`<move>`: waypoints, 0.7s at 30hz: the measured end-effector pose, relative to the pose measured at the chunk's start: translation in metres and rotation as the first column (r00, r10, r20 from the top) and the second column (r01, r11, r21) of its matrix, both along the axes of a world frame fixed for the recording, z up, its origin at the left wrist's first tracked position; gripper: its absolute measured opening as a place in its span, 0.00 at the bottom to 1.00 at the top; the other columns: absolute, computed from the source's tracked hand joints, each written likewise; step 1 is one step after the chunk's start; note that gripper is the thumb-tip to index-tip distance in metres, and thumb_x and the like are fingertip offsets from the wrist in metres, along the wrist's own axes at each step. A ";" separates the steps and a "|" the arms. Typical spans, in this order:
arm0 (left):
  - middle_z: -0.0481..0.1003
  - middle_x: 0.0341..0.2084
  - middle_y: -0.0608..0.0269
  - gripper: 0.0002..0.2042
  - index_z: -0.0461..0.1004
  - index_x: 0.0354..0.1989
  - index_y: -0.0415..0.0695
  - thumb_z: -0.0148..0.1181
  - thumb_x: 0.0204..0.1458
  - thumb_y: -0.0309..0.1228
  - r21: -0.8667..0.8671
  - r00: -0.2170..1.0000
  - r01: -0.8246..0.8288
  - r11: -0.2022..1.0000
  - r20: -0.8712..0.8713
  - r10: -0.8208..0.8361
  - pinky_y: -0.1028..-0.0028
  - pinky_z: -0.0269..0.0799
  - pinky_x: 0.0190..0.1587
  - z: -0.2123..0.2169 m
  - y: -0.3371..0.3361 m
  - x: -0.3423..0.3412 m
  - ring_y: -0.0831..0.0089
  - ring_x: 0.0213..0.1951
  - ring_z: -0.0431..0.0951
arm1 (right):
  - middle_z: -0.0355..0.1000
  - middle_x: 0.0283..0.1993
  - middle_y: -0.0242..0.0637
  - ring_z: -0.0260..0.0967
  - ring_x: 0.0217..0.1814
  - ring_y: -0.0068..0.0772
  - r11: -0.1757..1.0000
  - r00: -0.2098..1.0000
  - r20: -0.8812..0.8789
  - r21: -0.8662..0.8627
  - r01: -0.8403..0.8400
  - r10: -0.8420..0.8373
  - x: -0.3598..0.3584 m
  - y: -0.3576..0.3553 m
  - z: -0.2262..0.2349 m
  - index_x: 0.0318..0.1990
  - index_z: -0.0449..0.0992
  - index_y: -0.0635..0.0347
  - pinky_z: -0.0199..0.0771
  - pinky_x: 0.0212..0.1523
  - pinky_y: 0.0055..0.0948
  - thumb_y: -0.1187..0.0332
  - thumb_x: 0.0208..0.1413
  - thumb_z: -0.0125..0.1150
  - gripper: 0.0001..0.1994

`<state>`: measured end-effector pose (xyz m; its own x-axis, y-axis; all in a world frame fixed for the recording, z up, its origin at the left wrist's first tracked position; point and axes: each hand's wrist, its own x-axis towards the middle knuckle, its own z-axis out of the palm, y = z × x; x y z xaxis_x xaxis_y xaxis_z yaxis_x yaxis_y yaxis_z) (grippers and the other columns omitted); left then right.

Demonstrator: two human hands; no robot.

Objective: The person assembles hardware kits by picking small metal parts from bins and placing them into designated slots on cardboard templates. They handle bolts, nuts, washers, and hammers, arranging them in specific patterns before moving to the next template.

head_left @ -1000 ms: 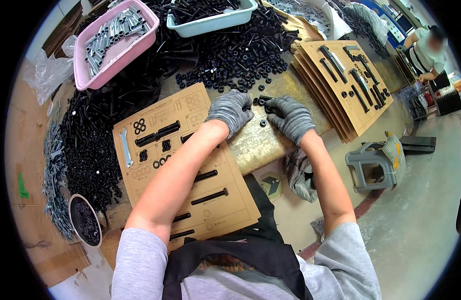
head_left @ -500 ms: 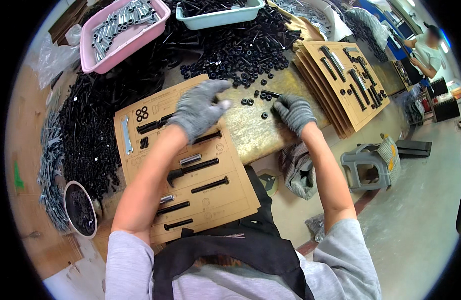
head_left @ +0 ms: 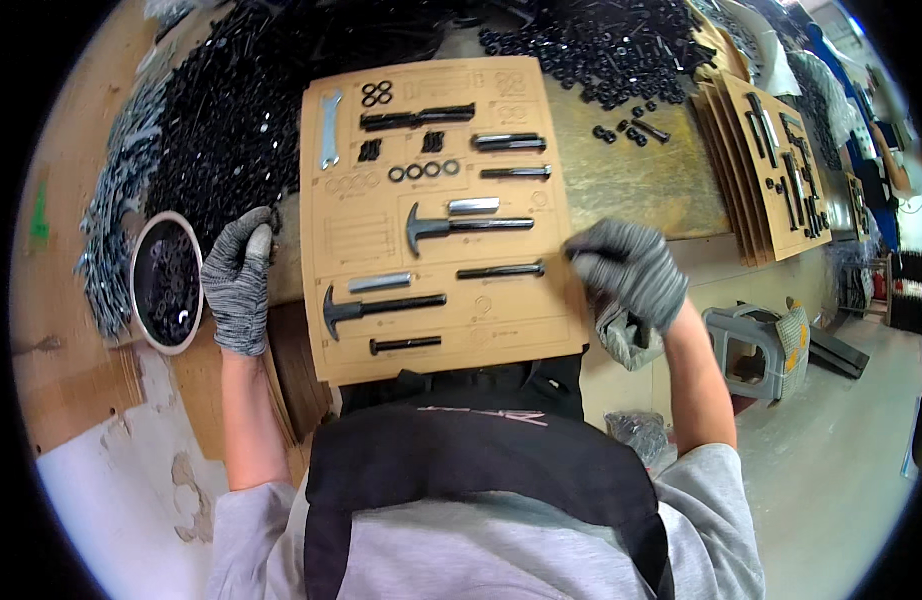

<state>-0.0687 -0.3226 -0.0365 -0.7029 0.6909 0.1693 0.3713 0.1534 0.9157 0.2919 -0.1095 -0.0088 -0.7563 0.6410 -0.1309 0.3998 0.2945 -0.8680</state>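
A brown cardboard sheet (head_left: 371, 240) with printed outlines lies at the table's near edge. On it sit a silver open-ended wrench (head_left: 330, 130), black T-shaped bolts (head_left: 471, 225), straight black bolts (head_left: 501, 270), silver sleeves (head_left: 474, 206), flat washers (head_left: 426, 170) and black rings (head_left: 377, 93). My left hand (head_left: 239, 285), in a grey knit glove, is closed left of the sheet, beside the black hardware pile; anything in its fingers is too small to make out. My right hand (head_left: 636, 272), also gloved, is closed by the sheet's right edge, its fingertips hiding what they may hold.
A round tub of black washers (head_left: 168, 285) stands at the left. Piles of black bolts (head_left: 221, 110) and black nuts (head_left: 611, 50) cover the back. Loose nuts and a bolt (head_left: 651, 130) lie on the table. Filled cardboard sheets (head_left: 771, 170) lean at right, above a grey stool (head_left: 746, 350).
My view has turned. My left hand has left the space over the sheet for its left side; my right has come from the loose nuts to the sheet's right edge, leaving a bolt there.
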 end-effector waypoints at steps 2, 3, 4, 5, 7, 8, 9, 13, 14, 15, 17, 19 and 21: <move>0.77 0.37 0.68 0.10 0.77 0.45 0.41 0.59 0.55 0.27 -0.005 0.999 -0.042 0.999 -0.015 0.042 0.81 0.70 0.39 -0.006 -0.014 -0.003 0.83 0.34 0.73 | 0.75 0.35 0.46 0.75 0.37 0.43 0.971 0.983 0.000 0.159 -0.179 0.181 -0.019 -0.036 0.009 0.37 0.79 0.61 0.75 0.39 0.34 0.68 0.50 0.63 0.08; 0.77 0.37 0.68 0.10 0.77 0.45 0.41 0.58 0.55 0.26 -0.003 0.998 -0.059 0.998 -0.021 0.059 0.82 0.70 0.38 -0.009 -0.017 -0.005 0.83 0.33 0.72 | 0.75 0.35 0.46 0.74 0.36 0.45 0.956 0.981 0.070 0.224 -0.190 0.179 -0.026 -0.051 0.005 0.37 0.78 0.60 0.75 0.39 0.36 0.67 0.50 0.62 0.08; 0.77 0.37 0.68 0.10 0.77 0.45 0.41 0.58 0.55 0.26 -0.001 0.997 -0.056 0.998 -0.050 0.056 0.82 0.70 0.38 -0.012 -0.019 -0.006 0.83 0.33 0.72 | 0.74 0.34 0.45 0.73 0.36 0.46 0.935 0.975 0.139 0.287 -0.206 0.172 -0.032 -0.065 0.000 0.37 0.78 0.60 0.74 0.39 0.38 0.67 0.51 0.61 0.09; 0.77 0.37 0.68 0.10 0.77 0.45 0.41 0.58 0.55 0.26 0.000 0.995 -0.060 0.998 -0.084 0.060 0.82 0.70 0.38 -0.015 -0.021 -0.007 0.83 0.33 0.72 | 0.72 0.35 0.44 0.72 0.36 0.49 0.932 0.972 0.183 0.302 -0.200 0.150 -0.039 -0.076 -0.001 0.38 0.77 0.59 0.73 0.39 0.42 0.67 0.52 0.59 0.09; 0.77 0.37 0.68 0.10 0.77 0.45 0.41 0.58 0.55 0.26 -0.028 0.981 -0.064 0.998 -0.185 0.058 0.81 0.70 0.39 -0.021 -0.024 -0.012 0.82 0.33 0.72 | 0.72 0.35 0.45 0.72 0.35 0.48 0.907 0.953 0.286 0.367 -0.208 0.104 -0.048 -0.087 0.001 0.40 0.76 0.58 0.73 0.37 0.39 0.68 0.51 0.60 0.09; 0.77 0.37 0.67 0.10 0.77 0.45 0.41 0.58 0.55 0.26 -0.013 0.976 -0.061 0.998 -0.211 0.057 0.81 0.70 0.39 -0.024 -0.026 -0.014 0.82 0.34 0.72 | 0.73 0.33 0.45 0.72 0.35 0.48 0.896 0.946 0.313 0.394 -0.206 0.080 -0.051 -0.089 0.000 0.40 0.77 0.59 0.73 0.37 0.37 0.70 0.50 0.61 0.09; 0.77 0.37 0.67 0.10 0.77 0.45 0.41 0.58 0.55 0.26 0.001 0.970 -0.057 0.998 -0.236 0.056 0.81 0.70 0.39 -0.026 -0.027 -0.015 0.82 0.34 0.72 | 0.73 0.34 0.45 0.73 0.35 0.47 0.901 0.954 0.290 0.393 -0.186 0.071 -0.053 -0.091 -0.001 0.40 0.77 0.59 0.73 0.37 0.37 0.71 0.50 0.61 0.09; 0.77 0.38 0.67 0.10 0.77 0.45 0.41 0.58 0.55 0.25 -0.031 0.994 -0.095 0.995 -0.049 0.093 0.81 0.70 0.43 -0.036 -0.035 -0.019 0.82 0.38 0.73 | 0.73 0.35 0.45 0.73 0.36 0.47 0.905 0.980 0.198 0.414 -0.099 0.016 -0.053 -0.093 -0.007 0.42 0.75 0.59 0.74 0.36 0.38 0.71 0.51 0.61 0.10; 0.77 0.38 0.67 0.10 0.77 0.45 0.41 0.58 0.55 0.25 -0.057 0.993 -0.111 0.992 0.025 0.113 0.80 0.70 0.44 -0.038 -0.037 -0.020 0.81 0.38 0.73 | 0.73 0.36 0.45 0.73 0.36 0.47 0.903 0.985 0.173 0.423 -0.077 0.003 -0.052 -0.096 -0.009 0.42 0.74 0.59 0.74 0.36 0.39 0.70 0.51 0.60 0.10; 0.77 0.37 0.67 0.10 0.77 0.45 0.41 0.58 0.55 0.25 -0.015 0.994 -0.106 0.994 0.005 0.106 0.81 0.70 0.43 -0.040 -0.038 -0.019 0.82 0.38 0.72 | 0.73 0.35 0.44 0.73 0.36 0.46 0.926 0.975 0.213 0.376 -0.021 -0.064 -0.051 -0.099 -0.008 0.42 0.74 0.59 0.74 0.35 0.38 0.70 0.50 0.62 0.12; 0.77 0.37 0.67 0.10 0.77 0.45 0.41 0.58 0.55 0.25 -0.018 0.991 -0.131 0.991 0.018 0.131 0.81 0.70 0.43 -0.049 -0.038 -0.023 0.82 0.38 0.72 | 0.73 0.35 0.43 0.73 0.35 0.45 0.930 0.986 0.163 0.366 -0.044 -0.018 -0.049 -0.110 -0.005 0.42 0.73 0.59 0.74 0.35 0.37 0.70 0.50 0.62 0.12; 0.77 0.38 0.66 0.10 0.77 0.45 0.40 0.58 0.55 0.25 -0.044 0.987 -0.146 0.988 0.059 0.148 0.79 0.70 0.45 -0.051 -0.038 -0.023 0.80 0.39 0.73 | 0.73 0.33 0.41 0.73 0.33 0.43 0.876 0.988 0.141 0.467 -0.120 0.060 -0.051 -0.118 -0.005 0.41 0.73 0.57 0.73 0.33 0.35 0.69 0.50 0.62 0.11; 0.78 0.38 0.64 0.10 0.77 0.45 0.40 0.58 0.55 0.25 -0.020 0.988 -0.116 0.993 -0.105 0.113 0.78 0.69 0.47 -0.049 -0.034 -0.022 0.78 0.40 0.74 | 0.72 0.32 0.41 0.72 0.32 0.43 0.861 0.993 0.078 0.494 -0.119 0.092 -0.051 -0.123 -0.017 0.40 0.73 0.57 0.73 0.31 0.36 0.68 0.50 0.62 0.10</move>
